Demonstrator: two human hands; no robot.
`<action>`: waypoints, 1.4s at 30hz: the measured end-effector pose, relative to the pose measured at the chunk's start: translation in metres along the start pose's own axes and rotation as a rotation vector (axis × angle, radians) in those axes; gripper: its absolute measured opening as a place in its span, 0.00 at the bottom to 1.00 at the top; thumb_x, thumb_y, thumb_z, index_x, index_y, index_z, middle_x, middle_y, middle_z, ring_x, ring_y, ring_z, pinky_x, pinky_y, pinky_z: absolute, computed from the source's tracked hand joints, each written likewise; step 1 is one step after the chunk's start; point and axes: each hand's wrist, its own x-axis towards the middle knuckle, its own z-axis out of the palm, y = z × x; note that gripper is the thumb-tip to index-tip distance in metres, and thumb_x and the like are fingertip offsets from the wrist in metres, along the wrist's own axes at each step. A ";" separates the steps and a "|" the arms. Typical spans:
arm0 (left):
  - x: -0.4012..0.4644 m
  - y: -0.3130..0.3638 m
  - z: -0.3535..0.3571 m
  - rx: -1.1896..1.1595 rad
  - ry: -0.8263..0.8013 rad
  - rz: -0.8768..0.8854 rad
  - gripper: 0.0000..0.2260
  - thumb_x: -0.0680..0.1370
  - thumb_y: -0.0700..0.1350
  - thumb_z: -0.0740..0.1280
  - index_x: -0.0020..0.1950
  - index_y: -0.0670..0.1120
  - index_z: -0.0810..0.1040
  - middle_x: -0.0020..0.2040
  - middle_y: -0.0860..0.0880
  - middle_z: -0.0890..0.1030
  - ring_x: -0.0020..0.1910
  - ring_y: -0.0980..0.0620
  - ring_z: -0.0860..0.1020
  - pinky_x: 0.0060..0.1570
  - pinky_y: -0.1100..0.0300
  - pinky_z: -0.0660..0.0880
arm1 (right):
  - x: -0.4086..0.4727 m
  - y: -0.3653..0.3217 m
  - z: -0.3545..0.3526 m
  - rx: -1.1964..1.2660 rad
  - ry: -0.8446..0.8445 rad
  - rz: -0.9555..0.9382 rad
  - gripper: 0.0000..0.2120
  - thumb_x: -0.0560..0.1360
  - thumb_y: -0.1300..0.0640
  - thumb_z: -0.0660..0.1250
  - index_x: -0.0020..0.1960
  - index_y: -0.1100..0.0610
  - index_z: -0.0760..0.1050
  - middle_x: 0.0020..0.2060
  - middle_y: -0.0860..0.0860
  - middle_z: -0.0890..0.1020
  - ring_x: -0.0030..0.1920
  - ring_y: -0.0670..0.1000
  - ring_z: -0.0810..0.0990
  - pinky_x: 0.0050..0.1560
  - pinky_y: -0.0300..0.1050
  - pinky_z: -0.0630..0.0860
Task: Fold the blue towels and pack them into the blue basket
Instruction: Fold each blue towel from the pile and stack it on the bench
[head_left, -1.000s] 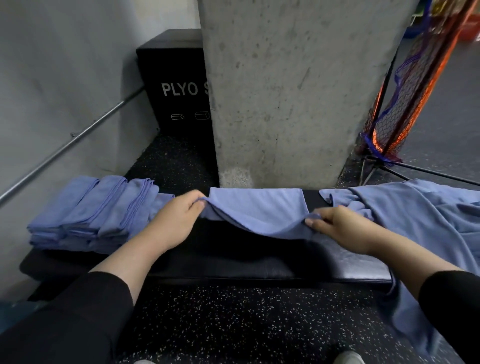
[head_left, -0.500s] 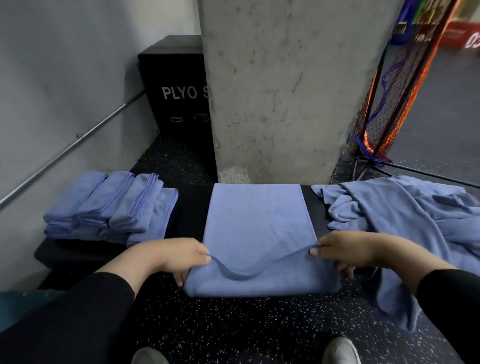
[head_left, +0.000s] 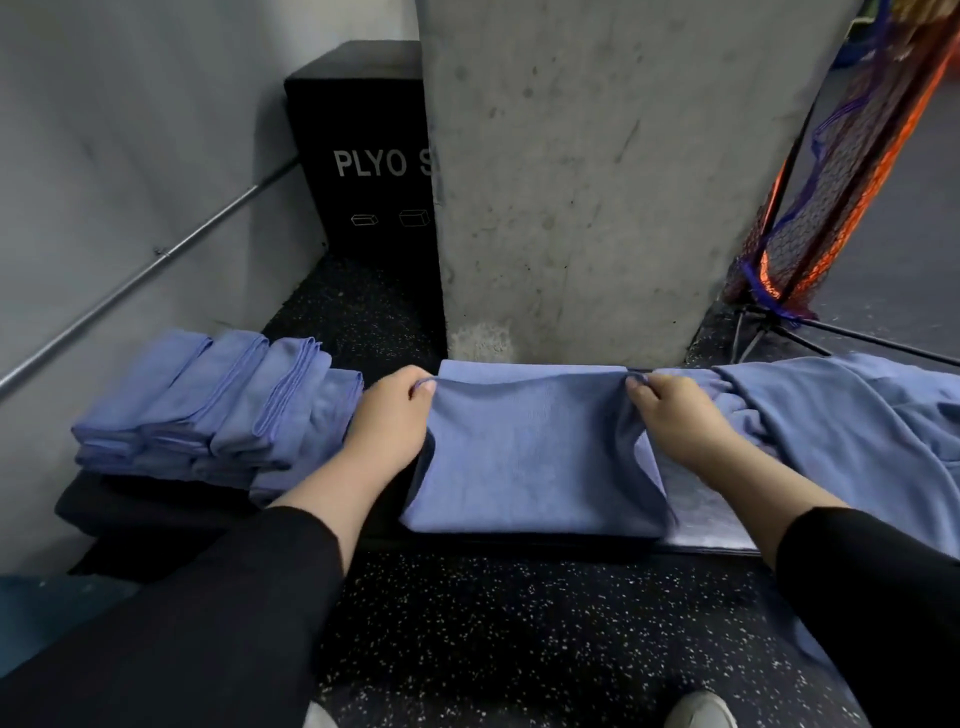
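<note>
left hand grip pinching folded towel far-left corner | right hand grip pinching far-right corner | towel lying on table

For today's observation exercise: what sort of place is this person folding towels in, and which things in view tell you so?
Most likely a gym or sports training room. A black box lettered "PLYO" stands by the concrete pillar, the dark floor is speckled like rubber gym matting, and an orange sports net leans at the right.

A concrete pillar rises from speckled black floor, a black plyo box beside it.
</note>
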 end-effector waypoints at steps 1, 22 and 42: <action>0.002 -0.001 0.007 0.031 -0.013 0.020 0.09 0.84 0.46 0.61 0.50 0.47 0.79 0.43 0.50 0.81 0.44 0.48 0.77 0.43 0.55 0.68 | 0.003 0.002 0.008 -0.031 -0.039 -0.019 0.17 0.84 0.52 0.57 0.43 0.62 0.74 0.36 0.55 0.77 0.42 0.58 0.77 0.39 0.47 0.61; -0.044 0.002 -0.016 0.595 -0.565 0.196 0.11 0.86 0.45 0.54 0.49 0.43 0.72 0.37 0.52 0.69 0.41 0.49 0.70 0.38 0.57 0.65 | -0.054 -0.001 -0.009 -0.429 -0.486 -0.137 0.21 0.85 0.49 0.54 0.35 0.54 0.64 0.31 0.47 0.69 0.34 0.49 0.69 0.32 0.44 0.59; 0.018 0.002 0.023 0.202 -0.079 0.038 0.13 0.84 0.48 0.58 0.47 0.42 0.75 0.39 0.46 0.79 0.40 0.43 0.76 0.38 0.51 0.69 | 0.014 0.000 0.024 -0.081 -0.095 -0.002 0.17 0.84 0.51 0.56 0.41 0.60 0.72 0.37 0.58 0.79 0.43 0.59 0.77 0.40 0.46 0.61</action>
